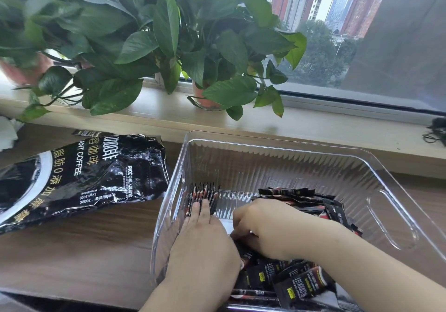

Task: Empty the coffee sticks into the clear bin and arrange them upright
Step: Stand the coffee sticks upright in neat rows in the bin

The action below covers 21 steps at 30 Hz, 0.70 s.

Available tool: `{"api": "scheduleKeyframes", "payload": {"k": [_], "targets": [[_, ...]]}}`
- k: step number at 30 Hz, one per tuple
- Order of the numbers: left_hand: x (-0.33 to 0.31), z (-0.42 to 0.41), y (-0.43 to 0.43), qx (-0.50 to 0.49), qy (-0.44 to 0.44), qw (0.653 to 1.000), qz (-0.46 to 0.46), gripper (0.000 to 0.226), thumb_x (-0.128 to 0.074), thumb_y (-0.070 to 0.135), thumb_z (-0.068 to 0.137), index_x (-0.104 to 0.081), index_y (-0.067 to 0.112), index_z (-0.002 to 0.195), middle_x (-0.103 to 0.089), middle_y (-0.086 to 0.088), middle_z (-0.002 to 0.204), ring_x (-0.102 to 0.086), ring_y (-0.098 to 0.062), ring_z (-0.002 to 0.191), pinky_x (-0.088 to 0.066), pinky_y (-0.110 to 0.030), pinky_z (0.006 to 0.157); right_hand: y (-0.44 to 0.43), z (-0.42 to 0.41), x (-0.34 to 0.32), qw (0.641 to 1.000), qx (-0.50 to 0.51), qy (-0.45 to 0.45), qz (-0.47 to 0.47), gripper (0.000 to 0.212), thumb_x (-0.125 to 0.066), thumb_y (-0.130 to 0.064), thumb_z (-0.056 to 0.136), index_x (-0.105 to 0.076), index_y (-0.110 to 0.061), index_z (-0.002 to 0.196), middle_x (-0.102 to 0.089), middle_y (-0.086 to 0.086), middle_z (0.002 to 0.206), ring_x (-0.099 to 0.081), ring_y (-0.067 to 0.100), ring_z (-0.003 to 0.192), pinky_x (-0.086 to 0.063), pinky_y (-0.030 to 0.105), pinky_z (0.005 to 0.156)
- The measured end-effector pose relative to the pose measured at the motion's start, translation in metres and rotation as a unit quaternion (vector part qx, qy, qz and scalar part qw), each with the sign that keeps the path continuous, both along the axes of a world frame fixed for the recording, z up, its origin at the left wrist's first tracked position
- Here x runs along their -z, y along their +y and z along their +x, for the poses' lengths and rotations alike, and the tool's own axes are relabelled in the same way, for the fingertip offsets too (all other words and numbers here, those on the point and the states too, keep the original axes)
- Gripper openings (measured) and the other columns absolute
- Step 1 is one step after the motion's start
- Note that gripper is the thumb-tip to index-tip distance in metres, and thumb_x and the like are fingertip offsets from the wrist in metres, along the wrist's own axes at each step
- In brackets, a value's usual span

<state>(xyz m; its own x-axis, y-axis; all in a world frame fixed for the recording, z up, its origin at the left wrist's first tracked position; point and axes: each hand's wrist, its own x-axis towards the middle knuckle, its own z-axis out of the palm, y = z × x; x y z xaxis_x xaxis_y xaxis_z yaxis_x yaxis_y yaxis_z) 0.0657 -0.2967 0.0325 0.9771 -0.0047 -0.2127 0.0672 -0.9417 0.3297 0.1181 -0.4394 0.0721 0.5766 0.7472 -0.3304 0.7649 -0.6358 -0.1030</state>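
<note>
- The clear bin (265, 166) is colourless and see-through, its walls ribbed with fine upright ridges.
- Coffee sticks (296, 280) inside the clear bin are black with white lettering, red touches and small yellow patches.
- The bag (79, 174) left of the clear bin is glossy black, with white and gold print and a white ring.
- The counter (84, 251) under the clear bin is brown wood grain.
- The window ledge (169, 116) beyond the clear bin is pale beige.
- The leaves (135, 46) above the ledge are deep green, and the pot (205, 95) is a dull orange-pink.

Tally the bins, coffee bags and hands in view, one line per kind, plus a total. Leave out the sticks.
Clear bin: 1
Coffee bag: 1
Hands: 2 (left hand, right hand)
Total: 4
</note>
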Motion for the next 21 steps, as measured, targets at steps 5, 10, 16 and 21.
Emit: {"api": "scheduleKeyframes", "payload": {"k": [5,10,16,21], "targets": [[-0.001,0.000,-0.001,-0.008,0.000,1.000,-0.010,0.059,-0.030,0.024,0.099,-0.019,0.005,0.155,0.012,-0.005,0.165,0.011,-0.017,0.152,0.000,-0.032,0.121,-0.004,-0.009,-0.002,1.000,0.011,-0.019,-0.004,0.029,-0.048,-0.019,0.101,-0.075,-0.021,0.110,-0.061,0.002,0.106,-0.057,0.027,0.101,-0.047,0.038,0.078],[-0.004,-0.002,-0.002,-0.003,0.006,1.000,0.000,0.059,-0.026,0.028,0.101,-0.017,0.005,0.155,0.013,-0.006,0.165,0.012,-0.018,0.152,0.000,-0.033,0.122,-0.013,0.001,-0.011,0.981,0.156,-0.084,0.073,0.026,-0.049,-0.026,0.103,-0.070,-0.017,0.090,-0.055,-0.008,0.090,-0.057,0.017,0.091,-0.049,0.035,0.083],[-0.001,0.000,-0.003,-0.006,0.007,1.000,0.002,0.058,-0.028,0.035,0.103,-0.023,0.007,0.154,0.013,-0.005,0.165,0.011,-0.019,0.152,0.000,-0.034,0.122,0.000,0.017,-0.020,0.910,0.349,-0.101,0.199,0.021,-0.059,-0.017,0.090,-0.071,-0.006,0.078,-0.072,0.010,0.081,-0.063,0.026,0.068,-0.056,0.034,0.064],[0.004,0.000,-0.003,-0.012,-0.003,1.000,0.003,0.059,-0.029,0.034,0.102,-0.021,0.009,0.155,0.011,-0.005,0.165,0.010,-0.019,0.152,0.000,-0.034,0.122,0.025,0.033,-0.025,0.883,0.421,-0.026,0.207,0.030,-0.058,-0.014,0.086,-0.056,-0.007,0.057,-0.056,0.010,0.056,-0.053,0.027,0.054,-0.050,0.028,0.054]]}}
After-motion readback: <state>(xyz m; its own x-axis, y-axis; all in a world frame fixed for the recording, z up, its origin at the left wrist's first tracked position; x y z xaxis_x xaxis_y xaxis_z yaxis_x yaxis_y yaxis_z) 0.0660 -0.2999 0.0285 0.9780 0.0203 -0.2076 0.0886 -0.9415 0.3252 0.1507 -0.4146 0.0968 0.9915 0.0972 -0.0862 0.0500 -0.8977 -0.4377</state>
